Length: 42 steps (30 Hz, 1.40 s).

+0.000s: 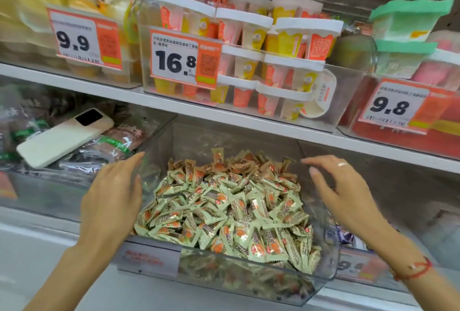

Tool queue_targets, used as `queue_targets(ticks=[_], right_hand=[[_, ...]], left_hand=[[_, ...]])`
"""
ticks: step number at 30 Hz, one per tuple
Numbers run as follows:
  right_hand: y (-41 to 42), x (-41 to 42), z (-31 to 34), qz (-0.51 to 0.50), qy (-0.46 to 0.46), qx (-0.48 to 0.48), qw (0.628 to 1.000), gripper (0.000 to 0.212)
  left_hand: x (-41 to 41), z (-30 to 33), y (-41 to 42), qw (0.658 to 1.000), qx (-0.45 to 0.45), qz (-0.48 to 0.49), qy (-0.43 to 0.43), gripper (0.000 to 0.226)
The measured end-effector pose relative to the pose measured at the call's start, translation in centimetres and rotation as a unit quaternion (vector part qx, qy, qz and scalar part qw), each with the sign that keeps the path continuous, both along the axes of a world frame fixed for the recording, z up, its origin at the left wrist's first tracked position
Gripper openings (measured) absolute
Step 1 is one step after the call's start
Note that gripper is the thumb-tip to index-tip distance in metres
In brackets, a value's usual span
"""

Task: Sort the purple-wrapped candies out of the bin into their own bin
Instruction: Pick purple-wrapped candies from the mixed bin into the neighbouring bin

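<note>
A clear plastic bin (249, 276) sticks out from the lower shelf, heaped with pale green and orange wrapped candies (224, 211). No purple wrapper shows on top of the heap. My left hand (112, 193) lies with straight fingers against the bin's left wall. My right hand (338, 186) hovers at the bin's right wall, fingers loosely bent, holding nothing. A few purple-wrapped candies (344, 234) show in the neighbouring bin to the right, partly hidden behind my right forearm.
A white phone (64, 136) lies on dark packets in the bin to the left. The shelf above carries clear bins of white-lidded cups (249, 61) with price tags 9.9, 16.8 and 9.8. A white shelf edge runs just over the candy bin.
</note>
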State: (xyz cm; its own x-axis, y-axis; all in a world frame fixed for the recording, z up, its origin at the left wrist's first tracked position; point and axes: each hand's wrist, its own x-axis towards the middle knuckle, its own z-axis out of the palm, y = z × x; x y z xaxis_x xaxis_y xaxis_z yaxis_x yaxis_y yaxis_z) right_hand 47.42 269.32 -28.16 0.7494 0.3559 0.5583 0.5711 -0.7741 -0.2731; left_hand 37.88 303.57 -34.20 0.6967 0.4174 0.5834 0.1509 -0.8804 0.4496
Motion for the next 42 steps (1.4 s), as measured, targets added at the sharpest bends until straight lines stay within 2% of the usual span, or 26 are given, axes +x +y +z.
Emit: queue_targets(ticks=[3, 6, 10, 12, 15, 17, 19, 21, 23, 26, 27, 30, 32, 35, 37, 39, 40, 42], right_hand=[[8.6, 0.2, 1.3, 0.126, 0.025, -0.097, 0.987, 0.025], [16.8, 3.1, -0.3, 0.188, 0.08, -0.203, 0.958, 0.029], [23.8, 7.3, -4.6, 0.147, 0.224, -0.302, 0.915, 0.048], [25.5, 8.2, -6.6, 0.104, 0.216, -0.347, 0.907, 0.059], [26.5, 8.9, -7.9, 0.087, 0.166, -0.329, 0.926, 0.048], [26.0, 9.7, -7.6, 0.127, 0.227, -0.283, 0.923, 0.041], [25.0, 9.9, -6.6, 0.17, 0.314, -0.183, 0.916, 0.031], [24.1, 8.7, -5.1, 0.224, 0.32, -0.07, 0.918, 0.025], [23.0, 7.1, -3.0, 0.311, 0.326, -0.032, 0.892, 0.027], [21.2, 5.7, 0.4, 0.377, 0.403, -0.139, 0.822, 0.032], [20.8, 6.1, 0.9, 0.37, 0.404, -0.143, 0.824, 0.03], [21.0, 7.9, 0.4, 0.292, 0.3, -0.111, 0.901, 0.021], [22.0, 8.5, -1.4, 0.237, 0.24, -0.183, 0.924, 0.018], [23.5, 9.0, -4.8, 0.172, 0.221, -0.316, 0.907, 0.023], [24.6, 8.9, -5.9, 0.119, 0.2, -0.362, 0.903, 0.042], [26.0, 8.7, -6.8, 0.08, 0.197, -0.392, 0.895, 0.067], [26.8, 8.5, -7.1, 0.065, 0.201, -0.396, 0.893, 0.073], [28.0, 8.6, -8.1, 0.046, 0.205, -0.374, 0.904, 0.066]], left_hand=[[0.1, -0.2, 0.3, 1.0, -0.005, 0.0, 0.014, 0.045], [0.0, -0.5, 0.4, 1.0, 0.002, 0.001, 0.017, 0.045], [0.0, -0.4, 0.4, 1.0, -0.008, 0.004, 0.008, 0.044], [0.0, -0.3, 0.4, 1.0, -0.02, 0.006, 0.002, 0.043], [0.1, -0.3, 0.4, 1.0, -0.016, 0.012, 0.004, 0.043], [0.0, -0.3, 0.5, 1.0, -0.013, 0.013, 0.011, 0.043], [-0.1, -0.2, 0.5, 1.0, -0.009, 0.012, 0.015, 0.043], [-0.2, -0.1, 0.4, 1.0, -0.005, 0.011, 0.019, 0.043], [-0.2, -0.1, 0.3, 1.0, 0.001, 0.011, 0.022, 0.043], [-0.1, 0.0, 0.3, 0.999, 0.004, 0.017, 0.029, 0.045], [-0.1, 0.0, 0.2, 0.999, 0.003, 0.019, 0.032, 0.045], [0.0, 0.0, 0.2, 0.999, 0.009, 0.024, 0.041, 0.047], [0.0, -0.1, 0.2, 0.999, 0.011, 0.024, 0.041, 0.049], [0.0, -0.1, 0.3, 0.999, 0.016, 0.019, 0.032, 0.049], [0.1, -0.2, 0.4, 0.999, 0.034, 0.019, 0.02, 0.05], [0.3, -0.3, 0.5, 0.999, 0.046, 0.025, 0.013, 0.05], [0.4, -0.4, 0.5, 0.998, 0.048, 0.026, 0.011, 0.05], [0.4, -0.4, 0.5, 0.998, 0.051, 0.028, 0.01, 0.05]])
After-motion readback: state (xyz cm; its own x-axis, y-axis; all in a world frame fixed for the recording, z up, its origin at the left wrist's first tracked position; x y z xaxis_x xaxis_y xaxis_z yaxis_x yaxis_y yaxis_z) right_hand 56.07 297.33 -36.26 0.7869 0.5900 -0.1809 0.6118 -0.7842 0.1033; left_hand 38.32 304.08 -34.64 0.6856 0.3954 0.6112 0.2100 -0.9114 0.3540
